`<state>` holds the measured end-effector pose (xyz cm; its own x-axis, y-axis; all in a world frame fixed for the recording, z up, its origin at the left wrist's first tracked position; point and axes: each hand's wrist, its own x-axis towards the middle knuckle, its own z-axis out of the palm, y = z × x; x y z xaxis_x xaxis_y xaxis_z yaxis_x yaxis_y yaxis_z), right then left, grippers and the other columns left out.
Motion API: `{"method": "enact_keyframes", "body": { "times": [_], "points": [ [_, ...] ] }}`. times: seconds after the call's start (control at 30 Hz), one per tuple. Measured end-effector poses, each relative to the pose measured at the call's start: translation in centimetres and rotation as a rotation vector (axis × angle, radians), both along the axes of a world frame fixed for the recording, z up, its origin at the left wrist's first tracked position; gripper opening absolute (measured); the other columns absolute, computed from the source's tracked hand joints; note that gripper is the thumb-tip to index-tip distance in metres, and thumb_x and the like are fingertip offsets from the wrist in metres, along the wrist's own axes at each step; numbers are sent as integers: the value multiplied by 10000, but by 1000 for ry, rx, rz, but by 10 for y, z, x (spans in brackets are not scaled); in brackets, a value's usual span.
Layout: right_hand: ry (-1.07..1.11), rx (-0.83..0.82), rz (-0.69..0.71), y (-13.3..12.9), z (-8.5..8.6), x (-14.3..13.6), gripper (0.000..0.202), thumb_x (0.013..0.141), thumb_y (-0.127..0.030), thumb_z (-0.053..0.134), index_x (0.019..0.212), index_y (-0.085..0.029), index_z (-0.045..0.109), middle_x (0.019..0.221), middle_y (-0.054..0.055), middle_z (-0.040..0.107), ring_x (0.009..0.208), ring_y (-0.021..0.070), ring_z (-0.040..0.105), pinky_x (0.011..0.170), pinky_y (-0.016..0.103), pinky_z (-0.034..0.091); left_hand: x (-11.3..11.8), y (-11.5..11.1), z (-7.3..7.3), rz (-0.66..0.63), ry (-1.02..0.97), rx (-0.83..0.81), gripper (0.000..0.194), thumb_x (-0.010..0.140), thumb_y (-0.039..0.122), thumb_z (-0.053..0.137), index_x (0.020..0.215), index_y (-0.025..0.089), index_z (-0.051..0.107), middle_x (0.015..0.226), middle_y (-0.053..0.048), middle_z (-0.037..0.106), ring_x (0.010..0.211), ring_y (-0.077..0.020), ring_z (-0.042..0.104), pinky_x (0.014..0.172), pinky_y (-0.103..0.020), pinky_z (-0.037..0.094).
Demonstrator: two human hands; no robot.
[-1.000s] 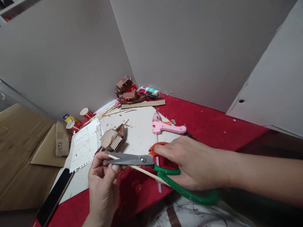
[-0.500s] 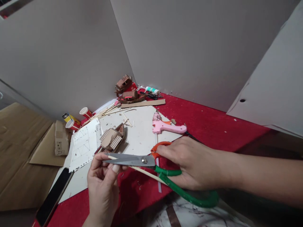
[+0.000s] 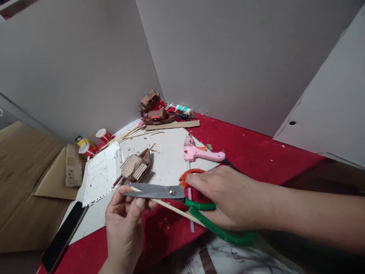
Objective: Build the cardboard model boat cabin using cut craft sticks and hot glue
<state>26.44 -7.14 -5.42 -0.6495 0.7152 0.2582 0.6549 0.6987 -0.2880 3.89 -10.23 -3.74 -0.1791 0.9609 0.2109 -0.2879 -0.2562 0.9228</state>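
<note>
My left hand point(image 3: 127, 224) pinches a thin pale wooden stick point(image 3: 178, 211) near its left end, at the lower centre. The stick slants down to the right, passing below my right hand. Wrapped round the handles of large scissors point(image 3: 159, 190) is my right hand point(image 3: 228, 198); one grip is orange, the other green. The blades point left and lie across the stick's end at my left fingertips, nearly closed. Just beyond my left hand, a small model boat point(image 3: 135, 167) of cardboard and sticks rests on a white board point(image 3: 169, 152).
A pink glue gun point(image 3: 203, 153) lies behind my right hand. Left are a drawing sheet point(image 3: 99, 175), a phone point(image 3: 64, 236), paper cups point(image 3: 88, 149) and a cardboard box point(image 3: 25, 190). Brown models point(image 3: 156, 116), sticks point(image 3: 125, 135) and a cardboard strip point(image 3: 173, 125) lie at the back.
The scissors have shifted slightly left and their blades are closer together over the stick's end. My left hand has barely moved.
</note>
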Motion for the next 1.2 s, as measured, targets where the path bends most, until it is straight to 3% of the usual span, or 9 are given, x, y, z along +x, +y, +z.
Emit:
{"method": "enact_keyframes", "body": {
  "times": [0.4, 0.87, 1.0, 1.2],
  "points": [
    [-57, -32, 5, -3, 4, -5, 297, 871, -479, 549, 873, -181, 560, 744, 53, 679, 603, 225, 620, 537, 312, 273, 1, -1, -1, -58, -22, -14, 159, 707, 184, 843, 809, 212, 724, 656, 29, 712, 562, -76, 682, 601, -138, 566],
    [0, -73, 26, -1, 5, 0, 194, 881, -380, 524, 851, -190, 548, 643, 43, 638, 530, 196, 561, 521, 292, 286, 2, -1, 1, -29, 8, -61, 165, 693, 195, 844, 752, 167, 693, 634, 21, 677, 536, -89, 669, 571, -164, 570],
    [111, -154, -49, 1, 3, 2, 242, 899, -435, 493, 789, -219, 505, 599, 28, 579, 524, 184, 503, 529, 284, 307, -2, 1, 3, -29, -28, -37, 185, 691, 177, 837, 817, 188, 702, 724, 12, 696, 589, -88, 674, 598, -173, 579],
    [218, -357, -3, -1, 5, 10, 311, 899, -501, 500, 752, -239, 419, 619, -18, 515, 521, 143, 422, 535, 268, 313, -10, 2, 4, -81, -11, 23, 124, 747, 163, 788, 829, 204, 705, 768, -4, 705, 665, -91, 675, 629, -163, 570]
  ]
}}
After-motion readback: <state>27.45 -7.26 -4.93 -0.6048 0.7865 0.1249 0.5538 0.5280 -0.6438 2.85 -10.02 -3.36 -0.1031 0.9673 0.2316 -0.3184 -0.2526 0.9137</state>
